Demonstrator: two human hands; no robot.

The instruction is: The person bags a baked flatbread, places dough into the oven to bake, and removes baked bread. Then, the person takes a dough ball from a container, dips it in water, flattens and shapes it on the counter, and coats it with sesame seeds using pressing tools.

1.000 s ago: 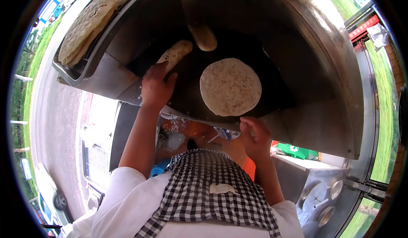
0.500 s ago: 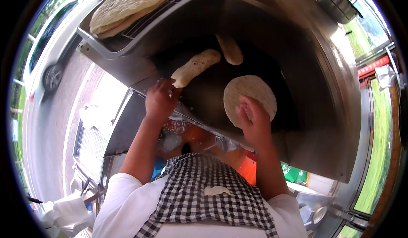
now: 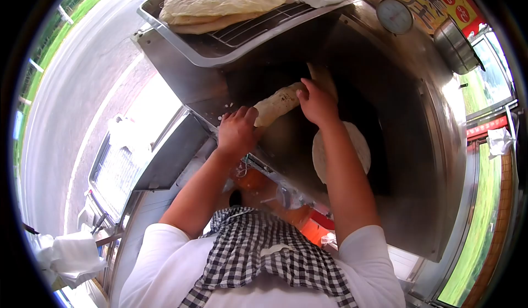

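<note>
Rolled flatbread (image 3: 278, 105) lies on the griddle (image 3: 289, 148) near its left edge — long axis slanting away from the body and rightward — between the left hand (image 3: 237, 132), closed on its near end, and the right hand (image 3: 320, 105), pinching its far end.

Bare griddle (image 3: 283, 148) gives you room on the near side of your gripped flatbread roll (image 3: 278, 104). Just beyond your right hand (image 3: 319, 103), a second roll (image 3: 323, 77) blocks passage; a round flatbread (image 3: 361, 146) crowds beneath your forearm (image 3: 345, 176). The tray (image 3: 206, 60) bounds the far side.
</note>
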